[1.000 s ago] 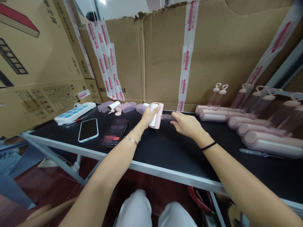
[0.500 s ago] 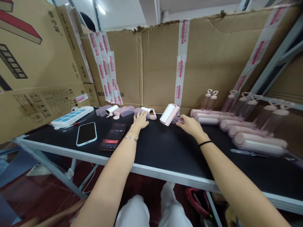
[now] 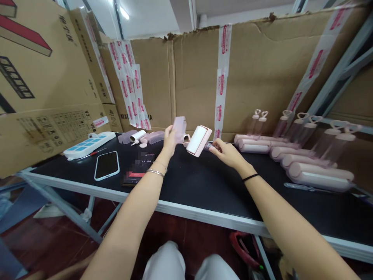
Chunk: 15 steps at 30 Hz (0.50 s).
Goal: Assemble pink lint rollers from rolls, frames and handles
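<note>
My left hand [image 3: 169, 140] is closed on a translucent pink cover [image 3: 180, 129], lifted upright above the table. My right hand [image 3: 223, 149] grips the clear handle of a lint roller [image 3: 199, 140], whose white roll sits in a pink housing tilted toward the left. The cover and the roller are close together but look apart. Behind them on the table lies a loose roll [image 3: 186, 138], partly hidden. To the left are more translucent covers [image 3: 126, 137], a white paper roll [image 3: 138, 135] and small pink parts [image 3: 143, 145].
Several pink lint rollers [image 3: 317, 173] with upright heart-topped handles line the right side. A clear-handled tool [image 3: 300, 187] lies before them. On the left are two phones [image 3: 107, 165] [image 3: 141, 167] and a white-blue power strip [image 3: 90, 144]. A cardboard wall [image 3: 195, 81] stands behind.
My left hand has picked the translucent cover up from the table and raised it. My right hand has brought the lint roller slightly left, toward the cover.
</note>
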{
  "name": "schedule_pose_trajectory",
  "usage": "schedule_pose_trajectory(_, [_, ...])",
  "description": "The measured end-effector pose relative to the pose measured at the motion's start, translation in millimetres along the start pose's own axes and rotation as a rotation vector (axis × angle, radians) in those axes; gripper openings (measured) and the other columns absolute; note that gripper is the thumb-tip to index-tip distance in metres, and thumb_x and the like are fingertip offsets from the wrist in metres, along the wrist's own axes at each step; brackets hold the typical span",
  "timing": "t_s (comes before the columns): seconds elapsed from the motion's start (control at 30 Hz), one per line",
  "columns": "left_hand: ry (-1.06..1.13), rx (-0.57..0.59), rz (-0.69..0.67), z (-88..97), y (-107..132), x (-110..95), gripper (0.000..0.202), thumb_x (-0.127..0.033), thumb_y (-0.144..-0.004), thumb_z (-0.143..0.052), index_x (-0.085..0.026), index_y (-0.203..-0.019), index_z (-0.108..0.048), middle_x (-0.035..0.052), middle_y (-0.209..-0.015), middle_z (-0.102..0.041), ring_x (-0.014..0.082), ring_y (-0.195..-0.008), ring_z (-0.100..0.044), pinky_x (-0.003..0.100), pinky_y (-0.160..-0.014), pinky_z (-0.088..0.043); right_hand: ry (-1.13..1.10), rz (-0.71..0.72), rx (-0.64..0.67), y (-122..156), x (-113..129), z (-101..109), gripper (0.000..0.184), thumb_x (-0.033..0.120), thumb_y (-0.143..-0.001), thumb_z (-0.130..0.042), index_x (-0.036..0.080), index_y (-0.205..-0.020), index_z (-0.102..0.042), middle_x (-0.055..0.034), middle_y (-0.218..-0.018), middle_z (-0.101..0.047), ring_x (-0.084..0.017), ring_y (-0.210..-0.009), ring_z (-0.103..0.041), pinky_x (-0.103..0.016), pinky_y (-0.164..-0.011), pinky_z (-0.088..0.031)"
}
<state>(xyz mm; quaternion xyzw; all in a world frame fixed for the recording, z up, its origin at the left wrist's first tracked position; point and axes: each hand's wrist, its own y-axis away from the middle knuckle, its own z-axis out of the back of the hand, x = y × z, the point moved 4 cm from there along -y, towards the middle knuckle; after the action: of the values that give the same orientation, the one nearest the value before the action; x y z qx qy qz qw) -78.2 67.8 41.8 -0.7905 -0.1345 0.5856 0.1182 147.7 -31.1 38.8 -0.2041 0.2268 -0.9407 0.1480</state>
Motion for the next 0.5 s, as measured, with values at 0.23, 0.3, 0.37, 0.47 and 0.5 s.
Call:
schedule_pose_trajectory(0.23, [0.008,0.305,0.004,-26.4,16.6,5.8,0.048,-0.033,-0.075,-0.064,-0.019,-0.121,-0.056,0.0085,-0.124,-0.060,0.0226,-0.111,-0.057,0.034,-0.094,-0.044,-0.063,0.019,0.002,-0.1,2.2,1.2,0.023,0.044,-0.089,-0.042,0.023,-0.085,-0.049,-0.0019,-0.072,-0.063,-0.018,-0.065,-0.057,-0.027,-0.062,-0.036])
schedule_pose_trajectory(0.3, [-0.004,0.334,-0.009,-25.0,16.3,5.8,0.049,-0.033,-0.075,-0.063,-0.019,-0.121,-0.056,0.0089,-0.128,-0.059,0.0230,-0.114,-0.055,0.035,-0.096,-0.042,-0.056,0.012,0.008,-0.4,-0.8,0.7,0.023,0.044,-0.089,-0.042,0.023,-0.085,-0.049,-0.0017,-0.070,-0.063,-0.018,-0.064,-0.057,-0.027,-0.062,-0.037])
schedule_pose_trajectory(0.37, [-0.012,0.352,-0.015,-24.4,15.9,6.0,0.047,-0.033,-0.076,-0.062,-0.019,-0.121,-0.057,0.0092,-0.129,-0.058,0.0229,-0.115,-0.054,0.034,-0.096,-0.041,-0.055,0.009,0.010,-0.2,-2.7,0.4,0.023,0.045,-0.089,-0.042,0.023,-0.085,-0.049,-0.0017,-0.069,-0.063,-0.018,-0.064,-0.057,-0.027,-0.061,-0.037])
schedule_pose_trajectory(0.47, [-0.025,0.360,-0.007,-24.8,16.6,7.1,0.046,-0.033,-0.077,-0.061,-0.018,-0.120,-0.056,0.0095,-0.128,-0.058,0.0226,-0.113,-0.055,0.034,-0.095,-0.042,-0.060,0.011,0.006,0.5,-3.8,0.4,0.024,0.046,-0.089,-0.042,0.023,-0.085,-0.048,-0.0018,-0.070,-0.063,-0.018,-0.064,-0.056,-0.027,-0.061,-0.036])
schedule_pose_trajectory(0.5, [-0.034,0.358,-0.008,-25.0,17.1,7.3,0.046,-0.033,-0.077,-0.061,-0.018,-0.120,-0.056,0.0100,-0.127,-0.059,0.0226,-0.112,-0.055,0.034,-0.094,-0.042,-0.060,0.015,0.008,0.7,-4.0,0.4,0.024,0.046,-0.089,-0.042,0.023,-0.085,-0.048,-0.0017,-0.069,-0.062,-0.018,-0.063,-0.056,-0.027,-0.061,-0.036])
